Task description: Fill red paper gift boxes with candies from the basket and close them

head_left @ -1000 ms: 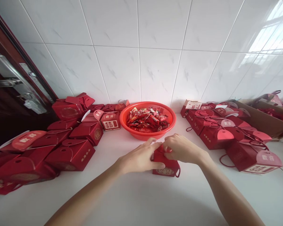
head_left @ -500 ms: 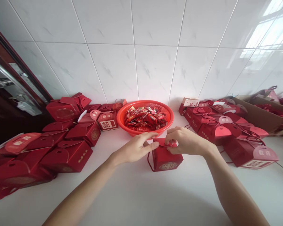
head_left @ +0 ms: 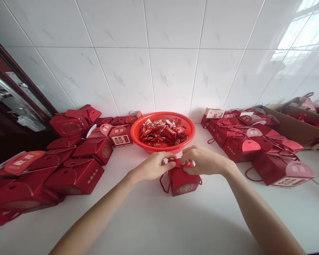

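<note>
A small red gift box (head_left: 184,185) with a gold emblem on its front stands upright on the white counter. Red cord loops hang out at both of its sides. At its top left edge, my left hand (head_left: 155,166) pinches the lid, thumb in front and fingers behind. My right hand (head_left: 199,161) is curled over the top flaps, its fingertips pressed on them. Part of the lid is hidden under the fingers. Just behind the box sits an orange-red plastic basket (head_left: 134,136) filled with wrapped candies (head_left: 162,134).
Many closed red boxes (head_left: 76,176) are piled on the left, near a dark door with a metal handle (head_left: 23,120). More red boxes with cord handles (head_left: 239,147) lie on the right. Beyond them stands an open cardboard carton (head_left: 295,129). A tiled wall (head_left: 172,78) runs behind.
The box has shifted slightly left and turned a little, and a cord loop now shows at its right side. Both hands stay on its top, the right one moved slightly left.
</note>
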The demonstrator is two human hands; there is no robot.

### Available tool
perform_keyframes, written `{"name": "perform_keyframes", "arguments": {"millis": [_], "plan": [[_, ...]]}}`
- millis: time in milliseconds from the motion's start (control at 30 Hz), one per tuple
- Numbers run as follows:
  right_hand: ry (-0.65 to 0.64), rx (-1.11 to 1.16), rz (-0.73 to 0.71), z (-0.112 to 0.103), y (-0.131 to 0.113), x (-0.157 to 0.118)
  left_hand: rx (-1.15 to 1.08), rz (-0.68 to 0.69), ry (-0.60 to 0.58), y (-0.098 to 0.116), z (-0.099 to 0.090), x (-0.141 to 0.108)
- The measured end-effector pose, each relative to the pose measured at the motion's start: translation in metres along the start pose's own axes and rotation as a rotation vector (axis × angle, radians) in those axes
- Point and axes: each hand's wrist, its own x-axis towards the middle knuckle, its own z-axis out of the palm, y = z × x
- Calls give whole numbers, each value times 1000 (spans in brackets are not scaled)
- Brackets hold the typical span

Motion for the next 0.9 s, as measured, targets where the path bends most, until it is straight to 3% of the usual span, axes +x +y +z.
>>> {"name": "perform_keyframes", "arguments": {"millis": [467, 633, 900], "plan": [[80, 61, -24, -3, 11, -3, 154, 21, 111, 7, 4, -4], [177, 84, -67, 0, 12, -2, 204, 82, 201, 6, 8, -3], [264, 49, -50, 9, 13, 7, 227, 119, 231, 8, 8, -2]]}}
